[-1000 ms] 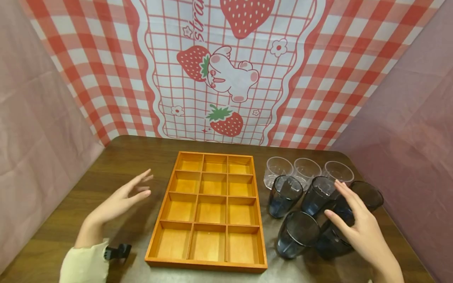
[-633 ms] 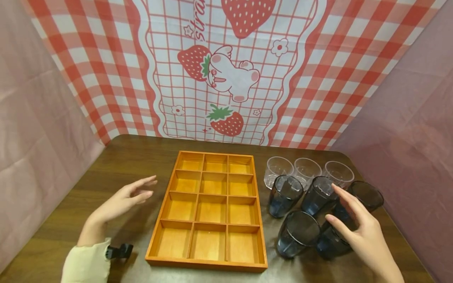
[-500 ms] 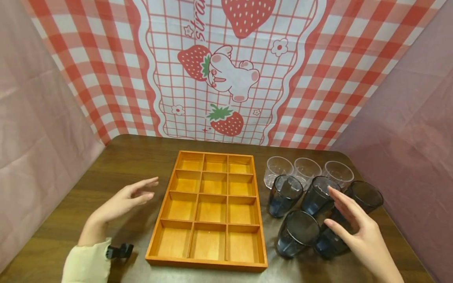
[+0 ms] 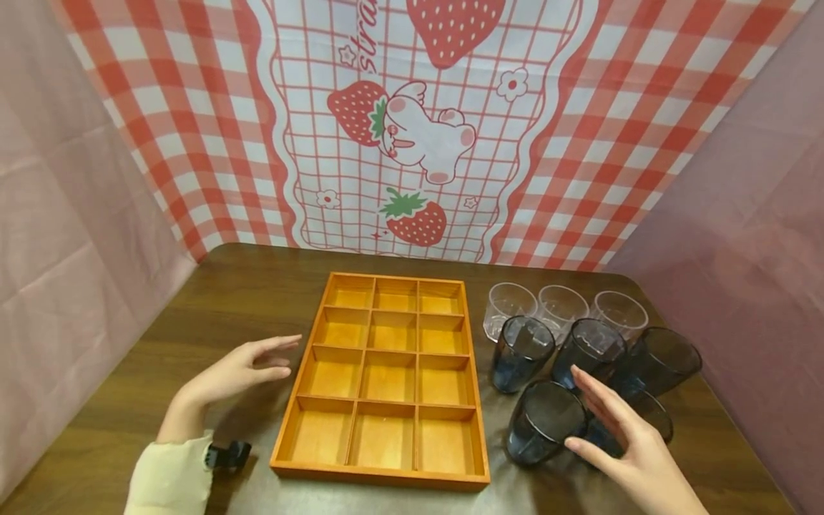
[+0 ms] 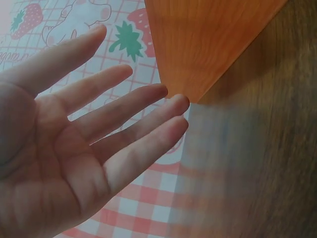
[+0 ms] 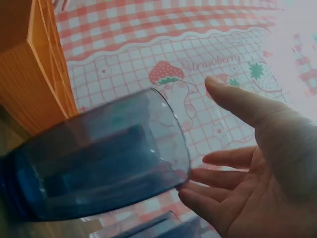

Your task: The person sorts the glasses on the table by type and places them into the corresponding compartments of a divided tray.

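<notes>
A smoky blue drinking glass (image 4: 546, 423) stands upright at the front left of a group of several like it. My right hand (image 4: 634, 447) hovers by its right side, fingers loosely spread and holding nothing. In the right wrist view the fingertips (image 6: 198, 196) lie at the rim of a blue glass (image 6: 109, 163); whether they touch it I cannot tell. My left hand (image 4: 241, 368), fingers extended and nothing held, is just left of a wooden compartment tray (image 4: 380, 478). The left wrist view has that open palm (image 5: 69, 163) near the tray's side (image 5: 208, 44).
More blue glasses stand behind, including one at the back left (image 4: 523, 357), and one partly hidden by my right hand. Three clear cups (image 4: 511, 307) line up behind them. Wooden tabletop (image 4: 257, 286) surrounds the tray, with a checked strawberry cloth (image 4: 418, 164) hanging at the back.
My right hand has moved left and toward me, from over the right-hand glasses to beside the front left one. My left hand has shifted slightly toward the tray. Tray and glasses stay put.
</notes>
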Motion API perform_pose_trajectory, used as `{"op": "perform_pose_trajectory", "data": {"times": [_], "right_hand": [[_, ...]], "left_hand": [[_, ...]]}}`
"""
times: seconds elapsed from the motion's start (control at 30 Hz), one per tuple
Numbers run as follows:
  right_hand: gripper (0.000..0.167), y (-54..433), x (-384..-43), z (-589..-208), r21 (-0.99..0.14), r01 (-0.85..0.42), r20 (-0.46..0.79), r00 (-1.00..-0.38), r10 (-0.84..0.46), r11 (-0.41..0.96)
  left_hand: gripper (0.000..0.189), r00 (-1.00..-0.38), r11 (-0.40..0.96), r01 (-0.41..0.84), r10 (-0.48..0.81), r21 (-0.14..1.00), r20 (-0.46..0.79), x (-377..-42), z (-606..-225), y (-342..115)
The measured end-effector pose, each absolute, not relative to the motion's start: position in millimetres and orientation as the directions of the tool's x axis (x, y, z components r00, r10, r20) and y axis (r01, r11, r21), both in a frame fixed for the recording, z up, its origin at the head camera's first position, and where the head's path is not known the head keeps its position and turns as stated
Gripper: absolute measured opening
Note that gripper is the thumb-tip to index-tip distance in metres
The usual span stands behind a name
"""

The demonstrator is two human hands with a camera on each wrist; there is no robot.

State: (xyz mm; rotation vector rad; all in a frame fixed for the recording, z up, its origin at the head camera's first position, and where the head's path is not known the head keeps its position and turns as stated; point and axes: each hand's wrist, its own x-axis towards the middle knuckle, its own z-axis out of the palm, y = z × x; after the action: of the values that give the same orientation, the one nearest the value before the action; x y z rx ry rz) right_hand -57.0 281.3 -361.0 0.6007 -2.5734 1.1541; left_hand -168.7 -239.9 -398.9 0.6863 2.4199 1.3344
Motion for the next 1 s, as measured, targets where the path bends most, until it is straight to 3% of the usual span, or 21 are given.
{"op": "perform_pose_trajectory", "data": {"times": [0.23,0.37,0.47,0.8,0.93,1.0], "right_hand": [[0.099,269.6,-54.5,-387.6,-0.601,-0.454,0.444,-0.874,-0.197,0.657],[0.103,265.3,-52.6,-398.1,-0.597,-0.329,0.398,-0.913,-0.086,0.732],[0.096,260.5,-52.4,-400.4,-0.627,-0.229,0.342,-0.94,-0.001,0.744],[0.081,253.8,-53.6,-400.8,-0.76,-0.019,0.191,-0.962,0.195,0.649],[0.08,253.5,-53.3,-403.2,-0.823,-0.035,0.181,-0.962,0.203,0.567],[0.078,252.8,-53.6,-405.1,-0.886,-0.098,0.203,-0.961,0.188,0.453]], "left_hand": [[0.058,-0.826,0.436,0.278,0.564,0.856,-0.019,-168.6,-404.2,-238.9],[0.059,-0.822,0.435,0.272,0.569,0.858,-0.027,-168.4,-404.6,-237.7],[0.06,-0.823,0.435,0.268,0.567,0.86,-0.031,-167.8,-404.1,-238.2],[0.061,-0.822,0.427,0.236,0.567,0.873,-0.055,-168.5,-408.5,-237.5],[0.062,-0.823,0.449,0.239,0.565,0.861,-0.066,-170.1,-411.1,-235.9],[0.062,-0.822,0.45,0.241,0.565,0.86,-0.065,-170.7,-411.8,-235.6]]}}
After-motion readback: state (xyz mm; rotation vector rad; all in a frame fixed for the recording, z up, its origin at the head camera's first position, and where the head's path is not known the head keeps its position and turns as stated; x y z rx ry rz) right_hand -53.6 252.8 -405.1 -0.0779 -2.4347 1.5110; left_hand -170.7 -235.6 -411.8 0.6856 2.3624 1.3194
